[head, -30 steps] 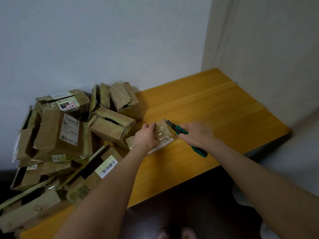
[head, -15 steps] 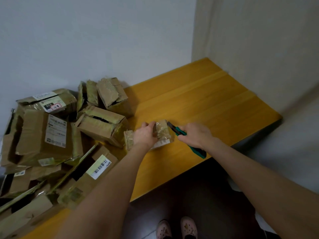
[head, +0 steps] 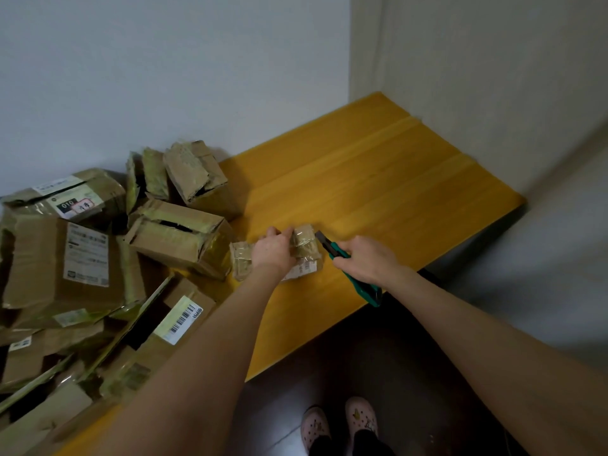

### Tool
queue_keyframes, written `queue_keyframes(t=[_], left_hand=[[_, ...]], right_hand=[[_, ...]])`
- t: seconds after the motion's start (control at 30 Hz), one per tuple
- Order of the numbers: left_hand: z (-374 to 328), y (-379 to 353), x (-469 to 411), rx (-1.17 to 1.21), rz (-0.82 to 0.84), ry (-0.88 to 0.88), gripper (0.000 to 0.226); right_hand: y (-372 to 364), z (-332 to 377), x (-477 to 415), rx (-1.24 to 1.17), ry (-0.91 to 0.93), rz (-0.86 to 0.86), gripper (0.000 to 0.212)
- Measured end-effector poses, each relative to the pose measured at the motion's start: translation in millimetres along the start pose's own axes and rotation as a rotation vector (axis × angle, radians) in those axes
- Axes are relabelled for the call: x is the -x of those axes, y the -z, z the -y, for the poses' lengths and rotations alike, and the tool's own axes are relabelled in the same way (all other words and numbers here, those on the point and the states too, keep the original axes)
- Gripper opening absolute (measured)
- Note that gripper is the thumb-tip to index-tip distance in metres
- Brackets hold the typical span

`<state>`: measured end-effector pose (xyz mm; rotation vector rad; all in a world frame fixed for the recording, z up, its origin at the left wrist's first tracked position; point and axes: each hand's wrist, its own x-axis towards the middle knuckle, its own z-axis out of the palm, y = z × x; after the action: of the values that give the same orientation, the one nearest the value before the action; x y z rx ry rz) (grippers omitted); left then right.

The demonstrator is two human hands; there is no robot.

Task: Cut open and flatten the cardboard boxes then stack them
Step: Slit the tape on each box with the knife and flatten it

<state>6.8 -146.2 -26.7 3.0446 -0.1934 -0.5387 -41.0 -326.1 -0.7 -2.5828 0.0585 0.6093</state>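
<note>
Brown taped cardboard box (head: 304,240), a small one, is sitting on the yellow wooden table (head: 378,179) near its front edge. I'm gripping it with my left hand (head: 274,250), fingers curled over the top. My right hand (head: 365,258) is wrapping tight round the green-handled utility knife (head: 335,251), with the blade tip just beside the box's right end; I can't tell if it's touching. Progress is looking early: I'm seeing no flattened stack, and the heap of crumpled brown cardboard boxes (head: 82,258) on the left is waiting, none flattened. Slitting, flattening and stacking are all remaining.
</note>
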Motion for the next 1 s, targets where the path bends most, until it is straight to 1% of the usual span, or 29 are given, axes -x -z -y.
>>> queue_keyframes(t=[0.13,0.37,0.5,0.67,0.8,0.87,0.93,1.0], left_hand=[[0.2,2.7,-2.0,-0.008,0.022,-0.013,0.069],[0.3,3.6,-0.3,-0.026,0.032,-0.019,0.074],[1.2,3.2,1.8,-0.027,0.041,-0.021,0.076],[0.7,3.6,2.6,-0.029,0.053,-0.011,0.079],[0.5,5.0,2.8,-0.014,0.063,-0.006,0.082],[1.6,3.5,2.2,-0.018,0.071,-0.012,0.082],[4.0,4.5,1.0,-0.014,0.088,-0.012,0.084],[6.3,7.2,1.2,-0.049,0.106,-0.017,0.088]], right_hand=[[3.5,0.5,1.7,0.032,0.003,0.018,0.041],[2.7,4.3,11.3,0.157,0.002,0.026,0.039],[5.2,10.0,17.2,0.22,-0.008,0.026,0.049],[-0.7,6.3,25.5,0.227,-0.009,0.034,0.049],[-2.2,1.5,28.9,0.201,-0.014,0.098,0.047],[0.6,-3.4,30.2,0.139,-0.032,0.103,0.045],[5.2,-7.3,30.1,0.045,-0.089,0.06,0.037],[5.6,-6.6,25.8,-0.103,-0.162,-0.025,0.028]])
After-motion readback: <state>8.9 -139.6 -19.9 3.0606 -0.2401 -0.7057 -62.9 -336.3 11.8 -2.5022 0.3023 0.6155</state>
